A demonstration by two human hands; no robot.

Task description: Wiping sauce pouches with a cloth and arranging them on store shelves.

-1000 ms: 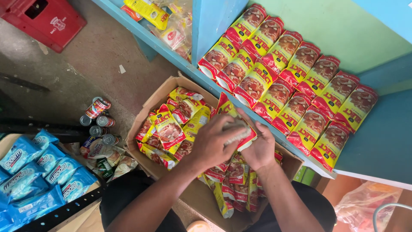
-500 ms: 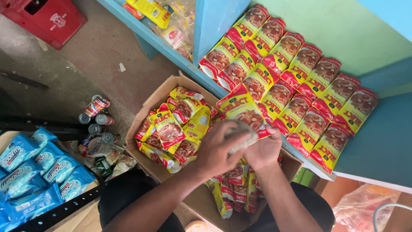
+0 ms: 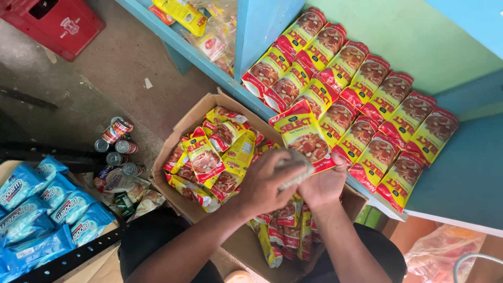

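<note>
**A:** Item one?

**B:** Yellow-and-red sauce pouch [image 3: 305, 137], flat, printed with a food photo. Held upright above the cardboard box [image 3: 175, 137], lower edge pinched between both hands, top edge near the pouches already on the shelf.

**A:** Hands?

**B:** Left hand [image 3: 268, 184]: fingers curled and pressed together over a pale, blurred object (possibly another pouch seen edge-on; cannot tell). Right hand [image 3: 324, 184]: closed round the pouch's bottom edge, thumb up against its front. Hands touching each other, directly over the box.

**A:** Box contents?

**B:** Loose pouches of the same kind [image 3: 209, 157], heaped at mixed angles, some face up, some on edge. More of them below the wrists, towards the near end of the box.

**A:** Shelf?

**B:** Blue shelf [image 3: 461, 173], green wall behind. Rows of matching pouches [image 3: 367, 99] laid overlapping, running diagonally from the blue upright divider [image 3: 259, 26] towards the right. Beyond the divider, yellow packets and clear bags [image 3: 207, 31].

**A:** Floor?

**B:** Small tins [image 3: 118, 144], grouped left of the box, one lying on its side. Blue packets [image 3: 36, 209] stacked at lower left. Red crate [image 3: 55, 21] at upper left. Dark trousers of the wearer at the bottom edge.
</note>
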